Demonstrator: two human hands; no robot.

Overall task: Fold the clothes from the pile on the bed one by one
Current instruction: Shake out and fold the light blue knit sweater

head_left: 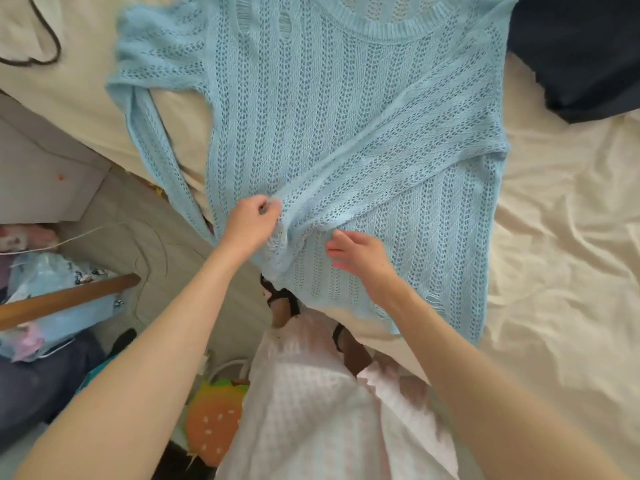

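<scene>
A light blue open-knit sweater (346, 133) lies spread flat on the cream-sheeted bed (561, 254), neckline toward the top of the frame and hem toward the bottom centre. One sleeve is folded diagonally across the body from the right side down to the centre. The left hand (251, 223) pinches the cuff end of that sleeve with curled fingers (265, 206) near the sweater's lower left edge. The right hand (356, 254) hovers just beside it over the lower body, fingers straight and relaxed, holding nothing.

To do this step well, the sleeve probably wants laying straight and flat across the body, with the free hand smoothing the loose knit so it does not bunch or snag. The other sleeve, hanging off the bed at the left of the frame, likely needs folding in next. A dark navy garment (581, 53) sits at the upper right.
</scene>
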